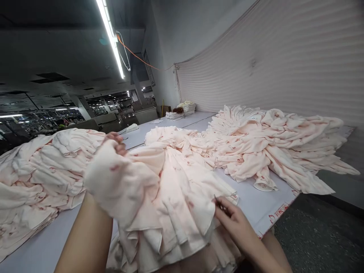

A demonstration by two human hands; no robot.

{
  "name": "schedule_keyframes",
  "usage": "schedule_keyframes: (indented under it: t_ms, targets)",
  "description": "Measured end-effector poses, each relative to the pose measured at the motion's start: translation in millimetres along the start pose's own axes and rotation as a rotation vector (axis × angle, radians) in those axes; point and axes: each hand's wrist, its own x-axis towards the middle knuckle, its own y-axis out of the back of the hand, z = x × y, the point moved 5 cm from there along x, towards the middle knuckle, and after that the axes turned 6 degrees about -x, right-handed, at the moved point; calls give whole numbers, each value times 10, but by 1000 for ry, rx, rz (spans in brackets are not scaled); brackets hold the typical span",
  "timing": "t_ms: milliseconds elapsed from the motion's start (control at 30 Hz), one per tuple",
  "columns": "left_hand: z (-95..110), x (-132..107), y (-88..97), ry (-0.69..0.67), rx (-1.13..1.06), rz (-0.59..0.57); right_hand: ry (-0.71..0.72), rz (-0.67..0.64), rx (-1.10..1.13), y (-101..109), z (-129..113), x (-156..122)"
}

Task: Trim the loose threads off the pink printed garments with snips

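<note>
A pale pink, soft fabric garment (182,178) with small reddish prints is spread in folds in front of me. My left hand (116,142) is raised at the far left of it, fingers closed on the bunched cloth, which drapes over my wrist. At the garment's lower right hem, my right hand (230,216) is closed, with thumb and fingers touching the edge. A small dark pointed tool (216,200) juts from those fingers; it looks like thread snips, but most of it is hidden in the hand.
Heaps of the same fabric lie on the left (36,174) and right (273,140) of the pale table (253,201). Folded stacks (186,109) stand at the far end. A hanging striped sheet (256,72) borders the right side.
</note>
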Motion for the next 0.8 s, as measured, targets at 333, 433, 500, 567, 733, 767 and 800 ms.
schedule_keyframes:
  t_ms: [333,433,500,567,733,767,800]
  targets:
    - [-434,-1167,-1208,-130,459,-817,56,78,95,-45,-478,304]
    - [-442,-1189,-1149,-225,405,-722,-4,103,107,-178,-316,151]
    - [-466,-1205,-1082,-227,350,-715,-23,112,108,-253,-244,80]
    - [-519,-1230,-1011,-174,310,-730,-11,169,113,-255,-230,58]
    - [-605,-1324,-894,-138,401,-730,96,313,-35,-80,-285,135]
    - [-614,-1354,-901,-144,438,-749,125,318,-84,-58,-295,152]
    - [-623,-1385,-917,-148,467,-771,156,318,-135,-46,-306,163]
